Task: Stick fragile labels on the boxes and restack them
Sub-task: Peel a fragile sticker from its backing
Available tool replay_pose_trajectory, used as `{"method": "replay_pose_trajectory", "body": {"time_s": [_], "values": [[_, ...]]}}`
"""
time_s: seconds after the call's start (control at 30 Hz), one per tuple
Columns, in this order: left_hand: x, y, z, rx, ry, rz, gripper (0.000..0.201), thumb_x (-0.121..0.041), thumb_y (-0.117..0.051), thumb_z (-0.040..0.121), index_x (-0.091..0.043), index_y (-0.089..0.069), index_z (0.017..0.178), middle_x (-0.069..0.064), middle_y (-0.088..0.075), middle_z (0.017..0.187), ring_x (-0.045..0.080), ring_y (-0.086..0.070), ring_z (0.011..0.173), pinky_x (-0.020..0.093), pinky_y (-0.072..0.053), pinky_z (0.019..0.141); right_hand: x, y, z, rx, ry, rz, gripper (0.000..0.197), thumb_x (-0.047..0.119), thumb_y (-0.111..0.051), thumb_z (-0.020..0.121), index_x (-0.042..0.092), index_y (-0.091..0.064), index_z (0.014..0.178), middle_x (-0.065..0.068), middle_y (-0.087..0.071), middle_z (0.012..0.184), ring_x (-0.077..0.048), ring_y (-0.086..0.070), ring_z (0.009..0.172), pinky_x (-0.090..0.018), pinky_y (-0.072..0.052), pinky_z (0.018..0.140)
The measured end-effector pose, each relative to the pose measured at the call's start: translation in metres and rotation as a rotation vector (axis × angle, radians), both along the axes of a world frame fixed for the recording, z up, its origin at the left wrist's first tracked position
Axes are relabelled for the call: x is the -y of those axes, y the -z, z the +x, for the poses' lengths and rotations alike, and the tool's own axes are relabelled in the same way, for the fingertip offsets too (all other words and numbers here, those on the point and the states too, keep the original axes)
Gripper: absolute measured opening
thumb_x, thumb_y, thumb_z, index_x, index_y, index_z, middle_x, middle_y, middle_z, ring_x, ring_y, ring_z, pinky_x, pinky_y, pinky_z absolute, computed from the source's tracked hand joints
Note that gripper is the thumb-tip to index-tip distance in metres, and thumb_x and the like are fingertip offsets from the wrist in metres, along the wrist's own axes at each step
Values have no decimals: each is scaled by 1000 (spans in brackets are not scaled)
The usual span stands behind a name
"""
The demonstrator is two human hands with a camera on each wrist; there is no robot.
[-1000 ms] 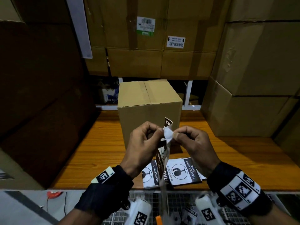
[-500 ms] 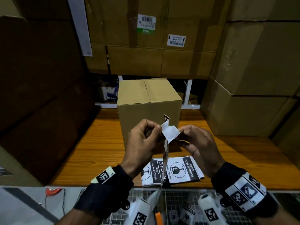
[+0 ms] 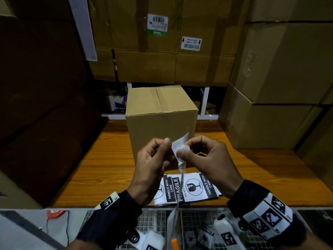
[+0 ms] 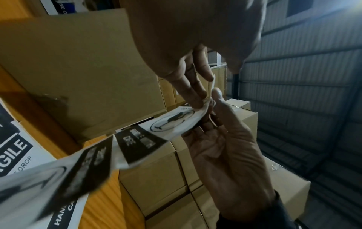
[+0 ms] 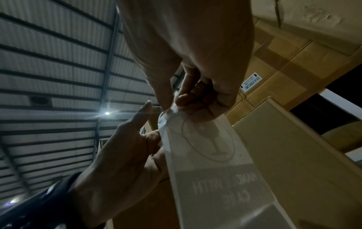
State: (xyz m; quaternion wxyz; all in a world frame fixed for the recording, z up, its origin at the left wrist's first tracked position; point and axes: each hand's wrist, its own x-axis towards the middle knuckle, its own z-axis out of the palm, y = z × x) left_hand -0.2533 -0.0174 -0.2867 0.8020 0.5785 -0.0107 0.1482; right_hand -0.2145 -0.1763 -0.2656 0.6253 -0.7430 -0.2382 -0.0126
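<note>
A sealed brown cardboard box [image 3: 160, 123] stands upright on the wooden table [image 3: 100, 170]. In front of it both hands hold up a strip of fragile labels [image 3: 180, 175], seen edge-on and hanging down past the table's front edge. My left hand [image 3: 166, 144] pinches the strip's top from the left. My right hand [image 3: 185, 149] pinches a peeled white corner [image 3: 180, 141] from the right. In the left wrist view the printed face of the strip [image 4: 172, 122] shows the glass symbol. The strip's pale back [image 5: 211, 155] shows in the right wrist view. More fragile labels [image 3: 198, 188] lie flat on the table below the hands.
Large cartons [image 3: 162, 51] are stacked behind the box, and others [image 3: 279, 105] stand at the right. Dark cartons [image 3: 45, 105] close in the left side. A wire basket [image 3: 156, 219] with loose labels sits below the table's front edge, and a red object [image 3: 55, 212] lies at its left.
The right hand drew back from the strip with a white corner folded out, then closed in again and now pinches that corner. The printed tip no longer shows above the hands.
</note>
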Motion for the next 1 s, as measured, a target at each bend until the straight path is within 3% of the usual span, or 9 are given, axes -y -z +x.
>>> {"method": "replay_pose_trajectory", "body": {"time_s": [0.1, 0.27, 0.43, 0.5, 0.63, 0.73, 0.8, 0.9, 1.0], "values": [[-1, 0, -1, -13, -10, 30, 30, -42, -85, 72, -18, -70, 80, 9, -68, 81, 22, -67, 80, 28, -58, 70, -2, 0, -1, 28, -17, -27, 16, 21, -79, 81, 15, -68, 90, 0, -70, 85, -15, -68, 80, -38, -60, 74], [-4, -3, -5, -38, 38, -73, 13, -15, -68, 81, -5, -60, 77, 17, -56, 75, 24, -56, 68, 26, -55, 60, -3, 1, -3, -25, -77, 35, 17, 17, -79, 81, 14, -70, 95, -3, -71, 89, -17, -70, 85, -38, -60, 79], [-13, -1, -6, -71, 41, -213, 13, -16, -64, 86, -13, -56, 76, -3, -39, 51, 2, -31, 35, 12, -24, 36, 3, 2, -1, -115, -125, 186, 14, 12, -68, 90, 9, -70, 103, -9, -73, 92, -25, -69, 85, -37, -59, 75], [-13, -6, -8, -83, 39, -235, 12, -15, -62, 87, -13, -54, 77, -5, -38, 48, 1, -32, 32, 10, -29, 33, 6, 6, 1, -69, -81, 139, 13, 13, -66, 92, 13, -69, 105, -7, -72, 98, -25, -68, 93, -39, -59, 77], [-10, -16, -10, -60, 75, -256, 16, -5, -47, 98, -6, -48, 81, -5, -47, 47, 0, -42, 32, 11, -39, 33, 9, 13, 12, -21, 71, -28, 34, 21, -74, 87, 27, -62, 118, 7, -61, 121, -4, -62, 102, -23, -55, 79], [-13, -21, -8, -43, 102, -238, 12, -11, -53, 95, -7, -55, 84, 1, -58, 61, 4, -55, 47, 16, -51, 47, 11, 10, 20, -147, 29, -47, 54, 35, -76, 80, 31, -53, 129, 13, -61, 122, -4, -62, 102, -25, -56, 78], [-17, -24, -4, -60, 100, -242, 9, -14, -54, 95, -7, -55, 90, 8, -66, 75, 14, -65, 63, 27, -59, 57, 14, 6, 23, -231, -106, 13, 53, 32, -73, 78, 23, -57, 128, 5, -70, 113, -9, -66, 102, -21, -54, 73], [-22, -37, -3, -58, 98, -185, 21, -20, -47, 102, -1, -56, 104, 9, -72, 77, 16, -70, 67, 32, -60, 56, 19, 0, 20, -211, -266, 50, 35, 14, -72, 78, 4, -66, 110, -10, -73, 102, -19, -71, 93, -25, -57, 72], [-23, -45, -8, -9, 104, -94, 40, -29, -36, 105, 0, -58, 121, 3, -73, 73, 8, -69, 61, 21, -57, 52, 23, -5, 21, -74, -197, 26, 23, 12, -74, 77, 1, -68, 96, -12, -72, 93, -23, -70, 85, -29, -58, 72]]}}
